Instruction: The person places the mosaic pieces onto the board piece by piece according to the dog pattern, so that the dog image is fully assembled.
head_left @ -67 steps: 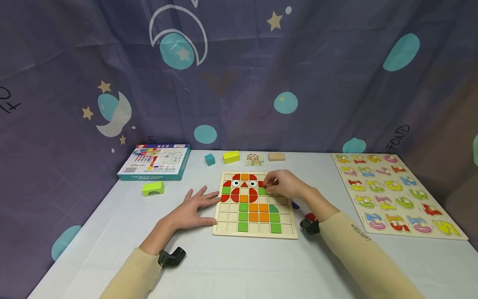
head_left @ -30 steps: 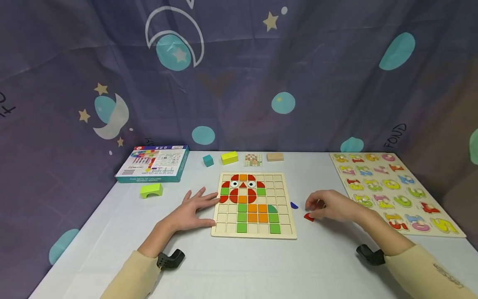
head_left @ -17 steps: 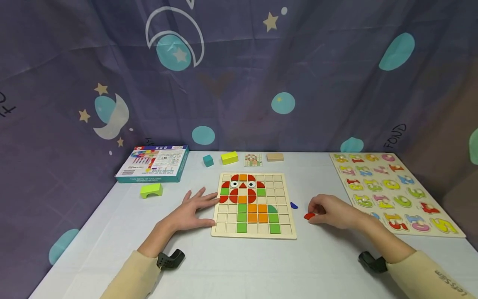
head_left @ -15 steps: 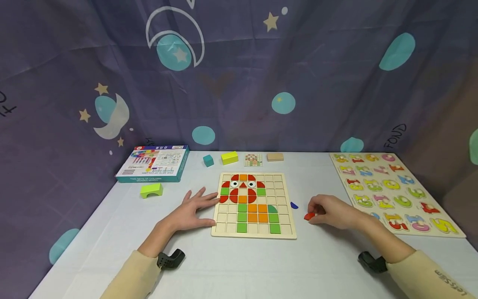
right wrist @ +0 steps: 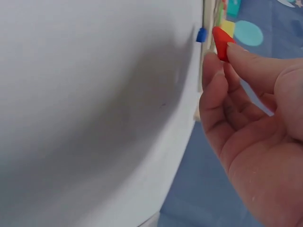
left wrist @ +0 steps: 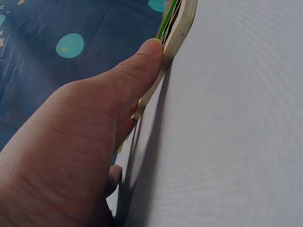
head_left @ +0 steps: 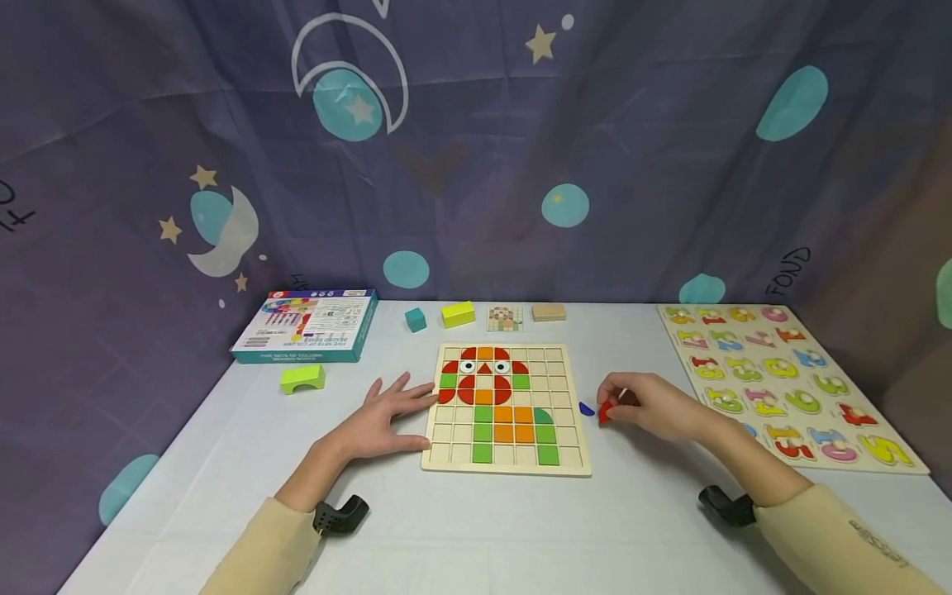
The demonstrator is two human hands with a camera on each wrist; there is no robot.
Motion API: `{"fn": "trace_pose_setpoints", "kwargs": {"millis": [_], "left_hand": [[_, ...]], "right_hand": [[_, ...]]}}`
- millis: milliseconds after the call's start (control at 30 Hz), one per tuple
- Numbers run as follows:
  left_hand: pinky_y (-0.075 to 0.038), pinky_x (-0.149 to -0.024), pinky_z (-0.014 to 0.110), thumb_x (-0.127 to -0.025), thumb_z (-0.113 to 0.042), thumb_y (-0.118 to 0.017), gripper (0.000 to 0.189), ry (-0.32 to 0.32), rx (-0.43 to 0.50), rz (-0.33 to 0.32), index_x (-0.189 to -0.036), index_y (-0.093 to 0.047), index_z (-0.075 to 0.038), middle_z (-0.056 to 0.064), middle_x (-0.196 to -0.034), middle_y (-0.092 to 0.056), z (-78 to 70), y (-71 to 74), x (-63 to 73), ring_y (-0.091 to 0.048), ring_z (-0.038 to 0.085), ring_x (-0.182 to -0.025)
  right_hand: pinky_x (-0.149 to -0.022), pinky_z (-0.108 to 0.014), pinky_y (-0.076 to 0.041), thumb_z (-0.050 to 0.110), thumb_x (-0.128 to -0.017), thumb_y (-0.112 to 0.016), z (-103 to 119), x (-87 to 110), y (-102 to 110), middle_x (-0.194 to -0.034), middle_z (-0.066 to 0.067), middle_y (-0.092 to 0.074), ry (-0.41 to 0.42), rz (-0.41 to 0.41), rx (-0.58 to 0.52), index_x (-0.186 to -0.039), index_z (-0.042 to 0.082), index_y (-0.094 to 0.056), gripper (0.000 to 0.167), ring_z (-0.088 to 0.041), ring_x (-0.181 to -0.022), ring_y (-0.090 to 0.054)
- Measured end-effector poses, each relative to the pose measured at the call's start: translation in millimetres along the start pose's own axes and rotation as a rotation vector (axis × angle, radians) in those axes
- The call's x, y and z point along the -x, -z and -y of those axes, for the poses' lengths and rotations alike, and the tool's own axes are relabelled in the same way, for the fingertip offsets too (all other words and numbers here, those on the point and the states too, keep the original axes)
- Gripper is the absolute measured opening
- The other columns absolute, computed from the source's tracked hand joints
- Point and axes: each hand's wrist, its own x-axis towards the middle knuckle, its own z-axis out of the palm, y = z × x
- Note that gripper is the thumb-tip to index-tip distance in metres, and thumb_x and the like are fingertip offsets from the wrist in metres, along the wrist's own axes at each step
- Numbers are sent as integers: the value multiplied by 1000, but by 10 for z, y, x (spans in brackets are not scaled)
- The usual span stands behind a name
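A wooden grid board (head_left: 454,454) lies mid-table, carrying red, orange and green tiles and two eye tiles. My left hand (head_left: 382,420) rests at its left edge with fingers spread; in the left wrist view the thumb touches the board's rim (left wrist: 179,40). To the right of the board, my right hand (head_left: 654,405) pinches a red tile (head_left: 606,412) between thumb and fingers. The right wrist view shows this red tile (right wrist: 222,43) raised off the table, its full outline partly covered by the fingertips. A blue tile (head_left: 586,409) lies between the board and that hand.
Behind the board sit a teal cube (head_left: 415,320), a yellow block (head_left: 458,314), a pattern card (head_left: 505,319) and a plain wooden block (head_left: 549,312). A box (head_left: 305,326) and a green arch block (head_left: 302,378) are at left. A number puzzle board (head_left: 788,388) lies at right.
My right hand left the board, went to the red tile on the table, picked it up and has now carried it slightly left and away from me. My left hand has stayed put.
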Motion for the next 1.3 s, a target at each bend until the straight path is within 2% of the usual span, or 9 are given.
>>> {"fn": "trace_pose_setpoints", "kwargs": {"millis": [233,367,567,867,1067,1300], "left_hand": [[5,-116,63,-84,-54,-78,78,-2,4,-3,-148,-54,-17,-2,-159,-39,-9,7,-2,-9,37,-152],[6,-116,63,-83,-55,-78,78,7,6,-1,-148,-54,-17,-3,-159,-39,-6,4,-1,-9,36,-153],[6,-117,62,-83,-56,-78,79,16,8,0,-148,-54,-18,-4,-158,-39,0,-3,1,-9,35,-153],[6,-116,63,-83,-55,-78,79,12,6,0,-148,-54,-16,-3,-159,-39,-9,1,17,-9,36,-153],[6,-116,63,-83,-55,-78,79,7,7,2,-148,-54,-16,-3,-159,-39,-6,2,8,-9,36,-153],[6,-117,62,-83,-56,-77,79,14,3,5,-148,-54,-18,-4,-159,-39,11,-6,-6,-9,35,-153]], "right_hand": [[-66,-28,-51,0,-92,-69,101,-208,-32,-91,1,-62,-11,-14,-23,-105,7,-67,15,-18,-77,-57],[-66,-28,-50,1,-93,-69,128,-341,-87,-90,2,-64,3,-24,-50,-104,6,-67,12,-19,-78,-58],[-66,-29,-51,5,-95,-69,171,-546,-185,-88,2,-66,8,-12,-82,-104,6,-69,9,-19,-78,-59],[-70,-31,-50,2,-95,-68,305,-809,-312,-95,-1,-64,-4,13,-98,-105,6,-70,10,-19,-78,-56],[-77,-31,-52,2,-95,-68,348,-931,-377,-96,-1,-66,46,48,-73,-104,4,-71,10,-17,-80,-58],[-74,-31,-52,1,-94,-69,374,-990,-422,-92,-1,-68,96,55,-23,-102,4,-72,9,-14,-77,-59]]}}
